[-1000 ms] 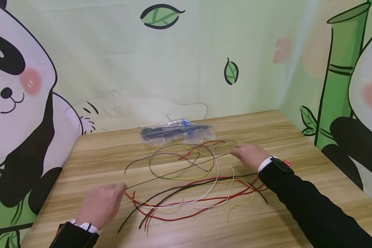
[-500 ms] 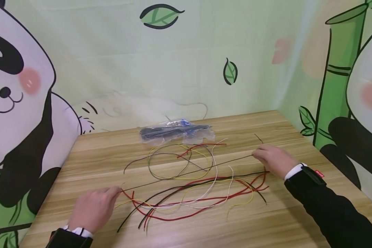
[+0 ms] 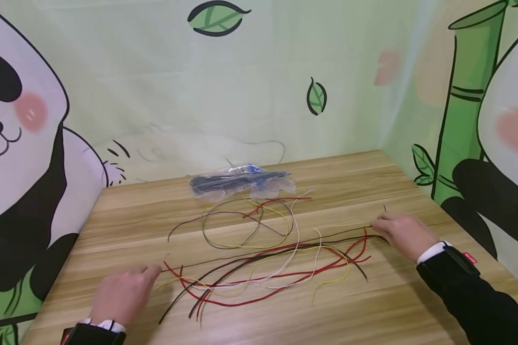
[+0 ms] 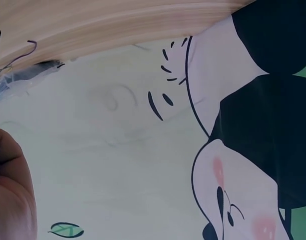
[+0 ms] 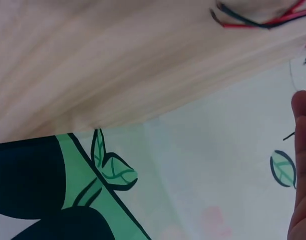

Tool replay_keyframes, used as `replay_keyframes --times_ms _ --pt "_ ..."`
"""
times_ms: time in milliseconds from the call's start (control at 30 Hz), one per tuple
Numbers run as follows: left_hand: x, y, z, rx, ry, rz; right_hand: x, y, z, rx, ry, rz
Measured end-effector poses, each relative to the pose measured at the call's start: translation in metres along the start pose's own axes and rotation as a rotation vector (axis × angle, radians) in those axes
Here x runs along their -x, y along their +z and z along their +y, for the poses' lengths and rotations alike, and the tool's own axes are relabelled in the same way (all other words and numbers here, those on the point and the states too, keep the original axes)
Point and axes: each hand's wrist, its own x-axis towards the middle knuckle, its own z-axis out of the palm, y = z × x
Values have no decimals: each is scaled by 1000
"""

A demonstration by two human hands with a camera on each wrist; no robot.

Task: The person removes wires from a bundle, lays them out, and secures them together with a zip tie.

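Note:
A thin dark wire (image 3: 347,232) runs fairly straight between my two hands, over the other wires on the table. In the head view, my left hand (image 3: 123,294) pinches its near-left end between thumb and fingers. My right hand (image 3: 407,235) pinches it toward the other end, and a short tail sticks up past the fingers. Below and behind it lie red wires (image 3: 237,305), black wires (image 3: 174,300), and white wire (image 3: 297,225). The left wrist view shows only part of the left hand (image 4: 13,190); the right wrist view catches a finger of the right hand (image 5: 303,165).
A loose coil of yellow wire (image 3: 241,247) and purple wire (image 3: 185,222) lies mid-table. Behind it sits a clear plastic bag (image 3: 241,184) with dark and blue contents. The wooden table (image 3: 328,172) ends at a panda-printed backdrop (image 3: 241,96).
My right hand has moved right and somewhat nearer, drawing the dark wire out longer. My left hand has shifted slightly left and down. The wire now sits lower, over the red and black wires.

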Motion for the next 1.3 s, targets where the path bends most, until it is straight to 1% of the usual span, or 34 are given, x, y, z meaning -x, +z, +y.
replay_keyframes --times_ms 100,267,367,500,733,900,967,1100,1300 --pt "-1 3 4 -30 34 -25 4 5 -1 13 6 -39" --pt "-3 10 10 -38 68 -104 6 14 -4 30 19 -90" --pt "-2 16 12 -23 63 -133 5 19 -5 26 19 -105" --pt "0 23 14 6 51 -146 5 24 -7 16 17 -118" --pt "0 27 17 55 32 -140 5 28 -9 13 29 -151" --pt "-1 27 19 89 7 -142 6 29 -11 -2 36 -149" --pt "-2 27 20 101 13 -124 5 29 -12 -4 37 -147" --pt "-6 26 21 117 47 -80 3 28 -12 -9 34 -139" --pt "-12 25 23 140 75 -50 -3 27 -13 -26 -2 -97"
